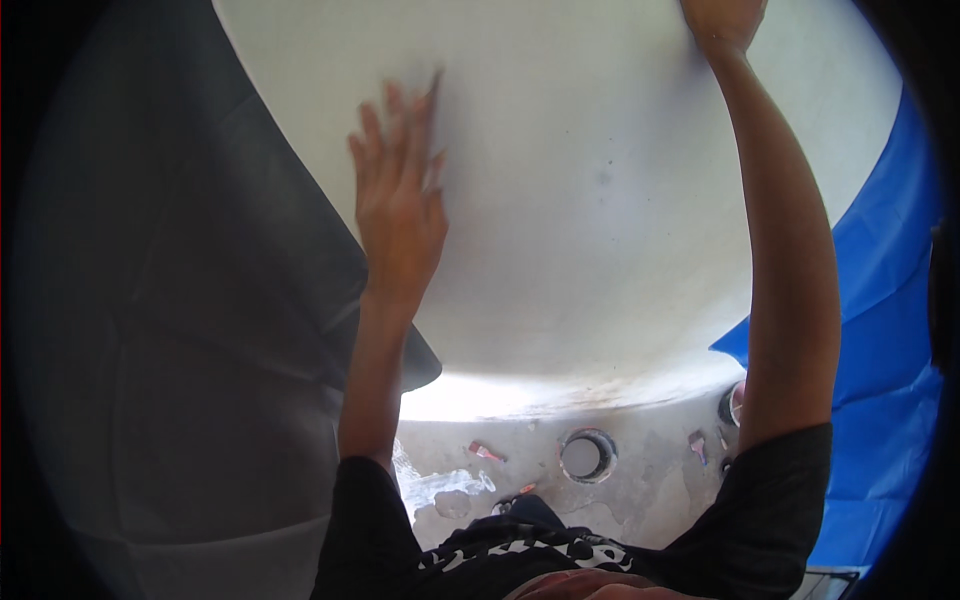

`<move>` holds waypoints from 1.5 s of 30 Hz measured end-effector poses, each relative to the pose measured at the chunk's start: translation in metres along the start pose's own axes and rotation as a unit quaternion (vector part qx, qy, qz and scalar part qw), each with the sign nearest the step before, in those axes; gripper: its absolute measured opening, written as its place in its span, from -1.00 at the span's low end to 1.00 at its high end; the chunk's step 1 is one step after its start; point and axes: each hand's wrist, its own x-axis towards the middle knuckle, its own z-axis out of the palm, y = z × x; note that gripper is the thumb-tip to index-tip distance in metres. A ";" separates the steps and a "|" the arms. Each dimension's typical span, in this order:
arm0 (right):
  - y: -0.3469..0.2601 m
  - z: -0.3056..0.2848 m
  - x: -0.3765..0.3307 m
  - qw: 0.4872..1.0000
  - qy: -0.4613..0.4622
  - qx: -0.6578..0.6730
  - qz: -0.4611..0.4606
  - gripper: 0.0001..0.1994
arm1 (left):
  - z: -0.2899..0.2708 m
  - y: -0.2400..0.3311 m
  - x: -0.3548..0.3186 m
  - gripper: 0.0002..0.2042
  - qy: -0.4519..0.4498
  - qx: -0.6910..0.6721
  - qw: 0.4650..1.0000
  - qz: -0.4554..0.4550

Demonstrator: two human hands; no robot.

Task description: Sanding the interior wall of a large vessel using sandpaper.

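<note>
A large white curved panel point(560, 230) fills the upper middle of the head view, with a few small dark specks on it. Over its left part is my left hand point(400, 205), smeared by motion, its fingers stretched out and somewhat apart. A dark streak shows beside its fingertips, perhaps a shadow; whether the palm touches the surface I cannot tell. My right arm reaches far up to the panel's upper right. There my right hand point(725, 22) is cut off by the top edge, and its fingers are out of sight.
A dark grey sheet point(200, 330) hangs at left, a blue sheet point(880, 370) at right. On the stained floor point(640, 500) below stand a round pot point(602, 456) with pale contents and another container point(737, 402). Paintbrushes point(486, 451) lie about, one point(697, 447) farther right.
</note>
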 end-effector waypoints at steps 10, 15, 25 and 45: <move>-0.006 -0.001 -0.007 1.000 0.003 0.026 0.010 -0.72 | 0.081 0.014 -0.041 -0.39 -0.093 0.081 0.992 0.018; -0.001 -0.001 -0.001 1.000 -0.010 0.025 0.014 -0.71 | 0.090 0.021 -0.075 -0.18 -0.138 0.085 0.986 0.032; -0.001 0.004 -0.003 1.000 0.008 0.015 0.005 -0.71 | -0.033 0.006 -0.121 -0.36 -0.178 -0.090 0.980 0.019; -0.002 -0.004 -0.003 1.000 0.010 0.007 -0.003 -0.71 | 0.033 -0.029 0.111 -0.41 0.007 0.064 0.997 0.040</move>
